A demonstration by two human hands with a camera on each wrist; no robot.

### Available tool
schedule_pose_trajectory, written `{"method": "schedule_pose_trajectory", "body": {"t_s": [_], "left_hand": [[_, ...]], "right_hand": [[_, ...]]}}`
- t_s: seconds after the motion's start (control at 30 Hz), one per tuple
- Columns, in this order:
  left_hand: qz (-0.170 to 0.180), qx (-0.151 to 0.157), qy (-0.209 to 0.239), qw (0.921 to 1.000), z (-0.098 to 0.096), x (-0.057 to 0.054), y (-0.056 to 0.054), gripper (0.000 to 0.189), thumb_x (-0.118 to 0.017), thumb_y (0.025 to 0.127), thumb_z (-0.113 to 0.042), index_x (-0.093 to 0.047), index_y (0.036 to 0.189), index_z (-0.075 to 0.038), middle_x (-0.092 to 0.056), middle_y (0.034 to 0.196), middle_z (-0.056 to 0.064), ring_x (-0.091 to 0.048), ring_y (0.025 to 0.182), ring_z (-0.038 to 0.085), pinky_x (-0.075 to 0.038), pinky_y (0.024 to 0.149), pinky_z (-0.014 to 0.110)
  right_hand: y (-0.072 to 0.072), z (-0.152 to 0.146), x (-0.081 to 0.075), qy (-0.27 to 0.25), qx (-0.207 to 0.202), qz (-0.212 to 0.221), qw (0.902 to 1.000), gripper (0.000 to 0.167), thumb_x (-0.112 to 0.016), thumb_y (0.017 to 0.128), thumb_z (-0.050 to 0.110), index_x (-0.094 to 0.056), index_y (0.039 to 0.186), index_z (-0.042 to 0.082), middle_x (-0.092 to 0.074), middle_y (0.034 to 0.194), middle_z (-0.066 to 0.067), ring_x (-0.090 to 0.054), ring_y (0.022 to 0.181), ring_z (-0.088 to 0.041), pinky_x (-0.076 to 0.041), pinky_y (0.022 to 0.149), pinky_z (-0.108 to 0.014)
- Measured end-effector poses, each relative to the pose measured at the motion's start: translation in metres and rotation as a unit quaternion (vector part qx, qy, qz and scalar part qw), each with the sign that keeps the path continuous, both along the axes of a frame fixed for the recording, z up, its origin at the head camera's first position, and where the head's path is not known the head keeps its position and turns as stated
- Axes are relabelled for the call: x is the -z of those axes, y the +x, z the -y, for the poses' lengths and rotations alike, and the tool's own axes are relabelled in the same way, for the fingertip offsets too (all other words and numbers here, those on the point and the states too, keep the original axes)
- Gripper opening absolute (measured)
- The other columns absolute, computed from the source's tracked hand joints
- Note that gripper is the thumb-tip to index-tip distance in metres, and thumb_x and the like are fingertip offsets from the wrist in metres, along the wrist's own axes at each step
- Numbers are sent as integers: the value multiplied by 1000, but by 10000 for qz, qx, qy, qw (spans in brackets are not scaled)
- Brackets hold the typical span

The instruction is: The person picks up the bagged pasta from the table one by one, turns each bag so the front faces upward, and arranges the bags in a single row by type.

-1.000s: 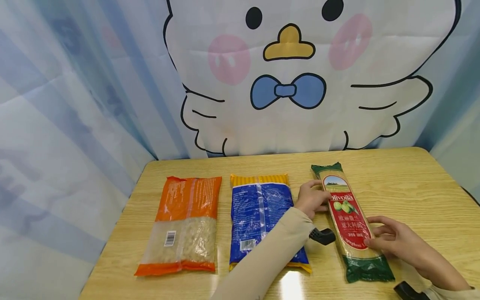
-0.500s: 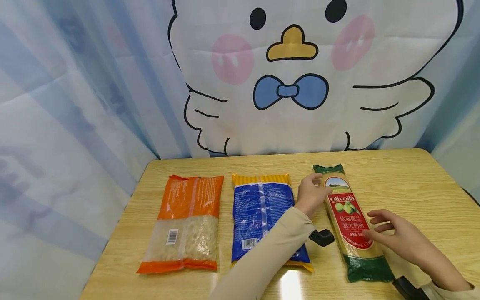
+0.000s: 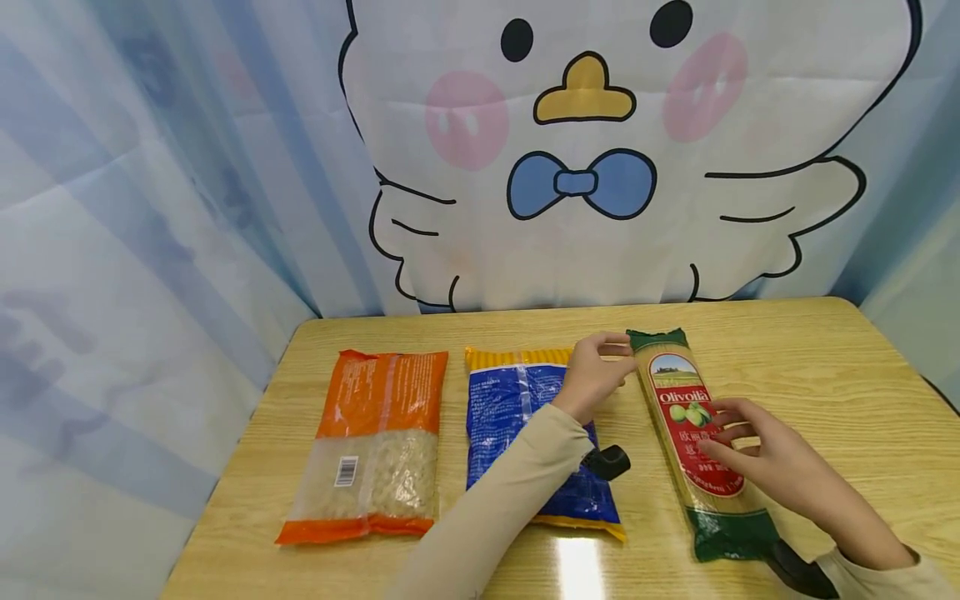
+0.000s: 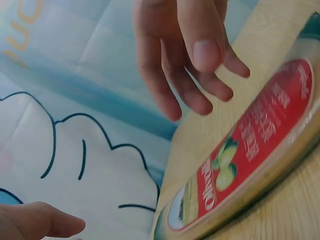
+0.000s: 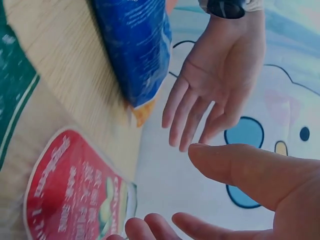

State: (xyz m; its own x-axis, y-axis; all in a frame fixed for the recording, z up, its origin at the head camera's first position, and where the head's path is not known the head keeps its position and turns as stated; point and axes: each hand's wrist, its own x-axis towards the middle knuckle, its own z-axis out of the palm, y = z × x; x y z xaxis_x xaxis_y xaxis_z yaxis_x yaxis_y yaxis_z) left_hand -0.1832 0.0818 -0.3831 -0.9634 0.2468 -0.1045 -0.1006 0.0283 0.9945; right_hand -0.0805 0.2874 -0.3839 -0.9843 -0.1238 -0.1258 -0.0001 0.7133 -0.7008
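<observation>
A packet of pasta [image 3: 684,442] lay lengthwise on the table [image 3: 847,358] at the right of the frame, "Olivoilà" in white on its red label, with green olives and Chinese characters below, partly hidden by fingers. The right hand [image 3: 780,462] hovered over that label from the lower right, thumb and fingers spread, holding nothing. The left hand [image 3: 595,377], right of centre, had its fingers loosely bent and held nothing, just beside the packet's green top end. Three packages lay there, one of each kind: the pasta, a blue bag [image 3: 498,417] in the middle, partly under the left sleeve [image 3: 495,500], and an orange bag [image 3: 367,450] further left with one barcode [image 3: 346,471]. Both bags' fine print was too small to read.
</observation>
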Motion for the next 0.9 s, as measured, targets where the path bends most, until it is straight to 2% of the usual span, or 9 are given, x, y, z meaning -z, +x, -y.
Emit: {"method": "schedule_pose_trajectory", "body": {"t_s": [0.1, 0.27, 0.37, 0.5, 0.77, 0.9], "left_hand": [[-60, -7, -153, 9999, 16, -1, -2, 32, -66, 92, -4, -66, 123, -11, -67, 111, 8, -67, 96, 26, -56, 89, 51], [-182, -13, -366, 9992, 44, -5, -4, 33, -65, 94, -8, -64, 127, -12, -66, 117, 9, -66, 102, 24, -56, 90, 45], [-250, -13, -455, 9987, 61, -7, -5, 33, -64, 95, -10, -63, 129, -12, -65, 119, 9, -66, 103, 22, -57, 89, 40], [-359, -48, -584, 9976, 82, -9, -5, 34, -64, 96, -12, -62, 130, -11, -64, 122, 10, -65, 109, 23, -57, 90, 37], [-699, -214, -948, 9928, 114, -10, -4, 33, -63, 95, -12, -63, 128, -10, -65, 123, 13, -62, 113, 29, -55, 94, 43], [-840, -342, -1238, 9882, 128, -10, -3, 33, -63, 96, -12, -63, 128, -10, -65, 122, 12, -62, 114, 30, -54, 96, 44]], "right_hand": [[-1, 6, -1, -54, -109, -81, 9999, 61, -66, 97, 26, -40, 139, -9, -55, 126, -28, -62, 104, -36, -56, 64, -26], [-4, 16, -2, -213, -259, -288, 9990, 53, -67, 96, 24, -46, 133, -7, -57, 122, -22, -62, 101, -29, -56, 69, -24], [-6, 24, -3, -349, -358, -351, 9981, 46, -68, 96, 22, -49, 128, -6, -58, 122, -21, -63, 103, -31, -58, 72, -26], [-10, 35, -3, -476, -498, -420, 9967, 45, -69, 95, 19, -49, 127, -7, -58, 122, -24, -64, 106, -36, -60, 73, -32], [-18, 55, -4, -527, -676, -665, 9941, 45, -69, 95, 18, -49, 127, -7, -57, 122, -23, -62, 105, -33, -58, 78, -32], [-21, 62, -2, -572, -777, -617, 9934, 47, -68, 95, 21, -49, 129, -6, -57, 122, -21, -62, 104, -29, -57, 79, -33]]}}
